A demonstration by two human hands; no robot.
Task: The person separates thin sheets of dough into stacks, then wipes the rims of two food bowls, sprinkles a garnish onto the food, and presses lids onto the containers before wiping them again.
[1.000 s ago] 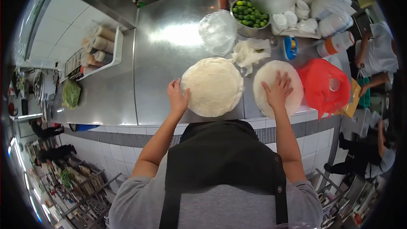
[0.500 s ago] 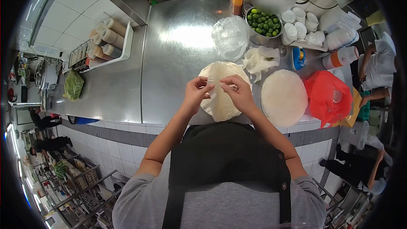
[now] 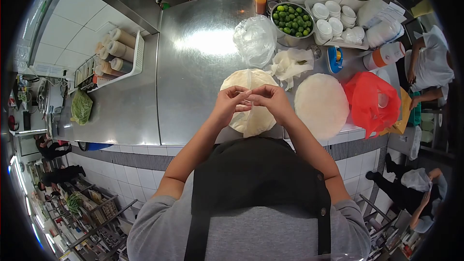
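Left hand has neared right hand, both pinching round dough.

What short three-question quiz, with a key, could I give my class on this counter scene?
1. True or false: the bare left hand and bare right hand are close together over the cream-coloured, round, flat stack.
2. What fills the round metal bowl? A) brown eggs; B) small green limes; C) sliced bread.
3. Fill in the colour: the plastic bag right of the round white disc is ____.
Key: 1 true; 2 B; 3 red.
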